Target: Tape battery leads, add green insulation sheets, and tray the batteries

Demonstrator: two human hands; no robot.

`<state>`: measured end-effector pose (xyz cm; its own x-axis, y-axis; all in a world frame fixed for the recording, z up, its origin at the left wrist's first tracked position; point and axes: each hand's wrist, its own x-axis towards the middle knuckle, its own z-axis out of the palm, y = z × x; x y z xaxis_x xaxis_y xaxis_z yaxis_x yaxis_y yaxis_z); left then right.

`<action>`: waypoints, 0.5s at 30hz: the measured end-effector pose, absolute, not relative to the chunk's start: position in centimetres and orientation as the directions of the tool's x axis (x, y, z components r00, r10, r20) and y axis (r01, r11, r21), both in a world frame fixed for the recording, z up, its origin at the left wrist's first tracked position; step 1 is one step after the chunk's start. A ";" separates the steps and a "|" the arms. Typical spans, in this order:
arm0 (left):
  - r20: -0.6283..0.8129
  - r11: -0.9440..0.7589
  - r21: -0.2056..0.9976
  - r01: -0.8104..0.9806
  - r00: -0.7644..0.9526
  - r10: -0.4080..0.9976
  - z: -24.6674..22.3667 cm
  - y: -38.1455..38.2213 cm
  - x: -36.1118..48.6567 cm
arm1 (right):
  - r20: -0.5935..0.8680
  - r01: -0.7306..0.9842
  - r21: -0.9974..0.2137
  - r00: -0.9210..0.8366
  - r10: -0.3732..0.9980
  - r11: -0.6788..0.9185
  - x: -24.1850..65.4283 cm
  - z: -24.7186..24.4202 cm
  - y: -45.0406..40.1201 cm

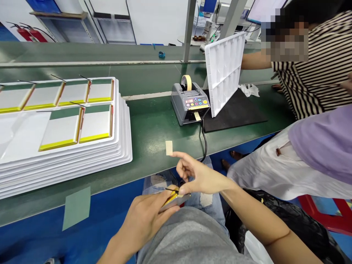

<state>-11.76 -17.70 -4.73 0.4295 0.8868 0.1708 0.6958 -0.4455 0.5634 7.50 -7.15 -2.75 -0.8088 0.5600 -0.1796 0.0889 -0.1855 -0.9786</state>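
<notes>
My left hand (147, 216) is closed around a flat pouch battery (176, 201) with a yellow edge and a dark wire, held low in front of my grey shirt. My right hand (198, 174) is beside it, its thumb at the battery's wire end. The right index finger is stretched out, and a small cream piece of tape (169, 147) clings to its tip over the bench. The other right fingers are curled. Beyond stands a grey tape dispenser (189, 101) with a cream roll on top and a strip of tape coming out of its front.
Stacked white trays (122, 146) at left bear several pouch batteries (96, 124). Behind the dispenser, an upright white tray (225, 69) stands on a black mat (236, 110). A co-worker in a striped shirt (324, 62) is at right, another person in purple (324, 143) nearer. A black cable (205, 141) crosses the bench edge.
</notes>
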 end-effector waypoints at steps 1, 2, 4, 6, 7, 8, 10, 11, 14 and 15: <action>0.159 -0.458 0.581 0.673 0.458 0.875 -4.6 -17.8 -11.7 | -0.188 0.103 -0.977 -0.823 0.536 -0.185 7.4 -3.1 -6.9; 0.142 -0.461 0.604 0.650 0.481 0.865 -4.3 -17.8 -11.7 | -0.193 0.115 -0.977 -0.838 0.511 -0.182 7.4 -3.4 -6.7; 0.082 -0.404 0.671 0.622 0.479 0.874 -3.9 -18.0 -11.5 | -0.171 0.100 -0.981 -0.858 0.485 -0.169 7.3 -3.6 -6.4; -0.033 -0.240 0.747 0.620 0.395 0.918 -3.4 -18.0 -11.4 | -0.102 0.023 -0.988 -0.842 0.530 -0.155 7.6 -3.3 -6.2; -0.103 -0.136 0.773 0.620 0.335 0.937 -3.3 -18.0 -11.5 | -0.059 -0.029 -0.989 -0.816 0.574 -0.144 7.9 -2.9 -6.0; -0.173 -0.035 0.787 0.616 0.275 0.946 -3.1 -17.9 -11.5 | -0.018 -0.074 -0.990 -0.778 0.628 -0.120 8.3 -2.4 -5.9; -0.275 0.112 0.802 0.587 0.196 0.941 -2.8 -17.7 -11.9 | 0.031 -0.075 -0.997 -0.713 0.700 -0.032 9.3 -1.2 -5.7; -0.308 0.158 0.814 0.559 0.185 0.933 -2.7 -17.6 -12.1 | 0.038 -0.027 -0.999 -0.712 0.701 0.027 9.7 -0.6 -5.7; -0.360 0.218 0.859 0.463 0.245 0.900 -2.4 -17.1 -12.7 | -0.002 0.169 -0.952 -0.839 0.544 0.257 10.4 0.6 -5.8; -0.362 0.217 0.869 0.444 0.275 0.891 -2.3 -17.0 -12.8 | -0.020 0.204 -0.917 -0.882 0.471 0.344 10.3 0.8 -5.9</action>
<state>-12.81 -17.02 -2.31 0.2750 0.8905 -0.3624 0.4441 0.2166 0.8694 10.35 -5.92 0.78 -0.8819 0.4710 -0.0201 0.2044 0.3436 -0.9166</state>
